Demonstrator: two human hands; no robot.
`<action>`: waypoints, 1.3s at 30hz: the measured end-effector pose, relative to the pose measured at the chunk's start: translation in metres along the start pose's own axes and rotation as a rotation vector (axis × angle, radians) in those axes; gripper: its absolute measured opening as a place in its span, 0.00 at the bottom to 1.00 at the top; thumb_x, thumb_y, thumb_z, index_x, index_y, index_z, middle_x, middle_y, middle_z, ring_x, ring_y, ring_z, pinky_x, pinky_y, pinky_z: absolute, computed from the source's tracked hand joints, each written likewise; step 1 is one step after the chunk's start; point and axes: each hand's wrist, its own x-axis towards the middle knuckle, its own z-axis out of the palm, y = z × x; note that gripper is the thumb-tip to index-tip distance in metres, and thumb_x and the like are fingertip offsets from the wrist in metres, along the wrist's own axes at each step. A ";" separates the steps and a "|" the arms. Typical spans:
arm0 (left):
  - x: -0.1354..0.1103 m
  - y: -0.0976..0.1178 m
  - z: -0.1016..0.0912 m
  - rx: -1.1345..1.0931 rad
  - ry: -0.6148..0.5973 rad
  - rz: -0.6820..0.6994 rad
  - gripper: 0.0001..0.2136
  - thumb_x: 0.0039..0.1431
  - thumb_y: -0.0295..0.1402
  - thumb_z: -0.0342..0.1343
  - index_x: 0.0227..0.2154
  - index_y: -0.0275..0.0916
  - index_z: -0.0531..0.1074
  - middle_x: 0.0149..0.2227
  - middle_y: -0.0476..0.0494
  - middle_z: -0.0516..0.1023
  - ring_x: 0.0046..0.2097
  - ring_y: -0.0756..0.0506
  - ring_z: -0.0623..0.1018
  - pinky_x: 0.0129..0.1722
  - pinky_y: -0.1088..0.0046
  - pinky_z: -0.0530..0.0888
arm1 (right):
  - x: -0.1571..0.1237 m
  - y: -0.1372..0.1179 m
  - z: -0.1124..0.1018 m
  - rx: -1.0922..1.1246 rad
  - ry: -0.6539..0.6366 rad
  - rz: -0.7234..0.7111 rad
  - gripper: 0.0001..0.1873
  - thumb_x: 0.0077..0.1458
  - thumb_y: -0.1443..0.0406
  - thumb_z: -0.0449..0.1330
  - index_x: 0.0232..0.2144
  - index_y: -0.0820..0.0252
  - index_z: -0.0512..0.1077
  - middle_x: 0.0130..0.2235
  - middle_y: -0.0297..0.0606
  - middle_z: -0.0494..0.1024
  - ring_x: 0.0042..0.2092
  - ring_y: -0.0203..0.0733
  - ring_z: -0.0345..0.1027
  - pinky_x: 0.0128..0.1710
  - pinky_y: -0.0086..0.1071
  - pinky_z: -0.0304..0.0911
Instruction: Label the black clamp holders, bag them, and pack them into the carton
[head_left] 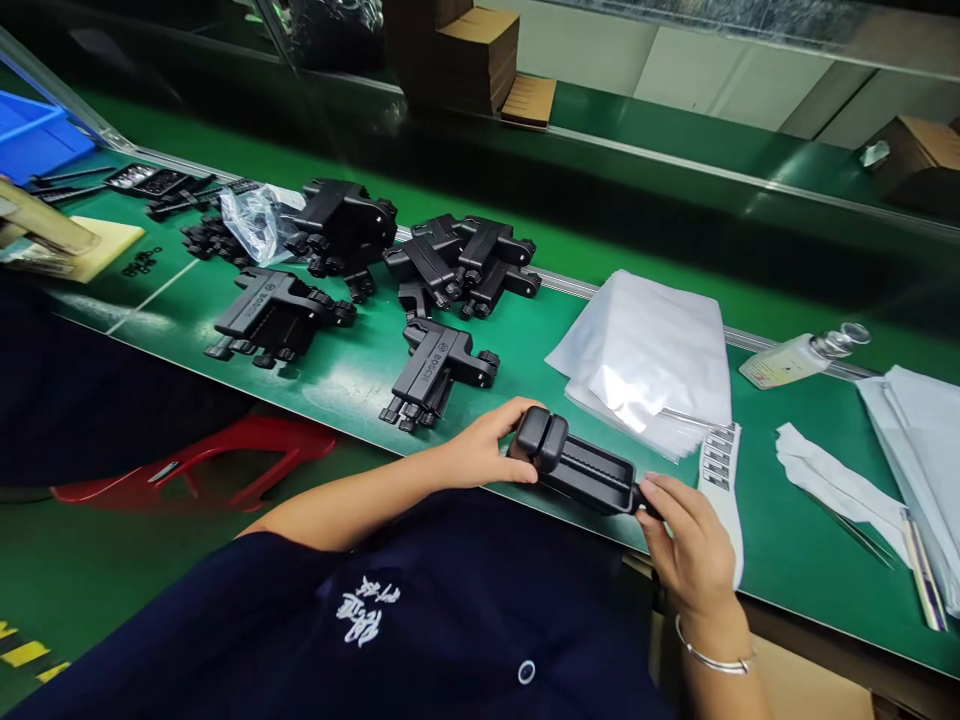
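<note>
I hold a black plastic clamp part (581, 468) at the near edge of the green bench (795, 540). My left hand (486, 447) grips its left end, where two rounded jaws stick up. My right hand (686, 545) pinches its right end, a silver bangle on that wrist. Just beyond the part lies a stack of clear plastic bags (649, 355). A strip of small labels (718, 462) lies under my right hand's fingers.
Several assembled black clamp units (439, 375) (274, 315) (465, 260) lie to the left, with a crumpled bag (255, 222). A small bottle (802, 357), white cloth (832, 480) and more sheets (919, 440) sit right. A red stool (217, 460) stands below left.
</note>
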 end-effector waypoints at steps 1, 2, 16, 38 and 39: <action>0.000 0.000 -0.001 -0.010 0.008 -0.017 0.40 0.45 0.64 0.60 0.51 0.37 0.66 0.46 0.39 0.75 0.46 0.37 0.76 0.48 0.60 0.73 | 0.003 -0.001 -0.002 -0.041 -0.023 -0.056 0.24 0.61 0.71 0.58 0.59 0.57 0.66 0.41 0.45 0.78 0.40 0.44 0.73 0.37 0.36 0.70; 0.000 0.000 -0.001 -0.019 0.022 -0.023 0.41 0.45 0.66 0.58 0.51 0.36 0.66 0.44 0.40 0.74 0.45 0.38 0.75 0.46 0.62 0.73 | 0.005 -0.003 -0.002 -0.056 -0.041 -0.085 0.22 0.62 0.69 0.57 0.58 0.56 0.67 0.39 0.44 0.78 0.37 0.43 0.72 0.34 0.35 0.68; -0.006 -0.007 -0.009 0.456 0.014 0.553 0.28 0.55 0.51 0.62 0.52 0.40 0.64 0.44 0.38 0.79 0.45 0.41 0.80 0.45 0.64 0.76 | 0.024 -0.010 0.025 1.216 -0.311 1.245 0.23 0.60 0.51 0.57 0.50 0.60 0.71 0.21 0.26 0.58 0.22 0.31 0.49 0.22 0.25 0.52; -0.011 -0.014 0.013 0.247 -0.160 0.249 0.31 0.56 0.59 0.55 0.52 0.39 0.65 0.48 0.36 0.75 0.48 0.39 0.77 0.49 0.61 0.73 | 0.074 -0.040 0.039 0.779 -0.233 0.847 0.15 0.63 0.57 0.56 0.31 0.57 0.79 0.34 0.35 0.81 0.37 0.40 0.74 0.39 0.31 0.67; -0.011 -0.014 0.013 0.236 -0.158 0.225 0.32 0.56 0.59 0.55 0.52 0.39 0.65 0.48 0.36 0.75 0.47 0.39 0.77 0.49 0.60 0.73 | 0.072 -0.040 0.037 0.803 -0.239 0.835 0.16 0.63 0.56 0.56 0.33 0.56 0.80 0.35 0.36 0.81 0.39 0.40 0.74 0.41 0.31 0.67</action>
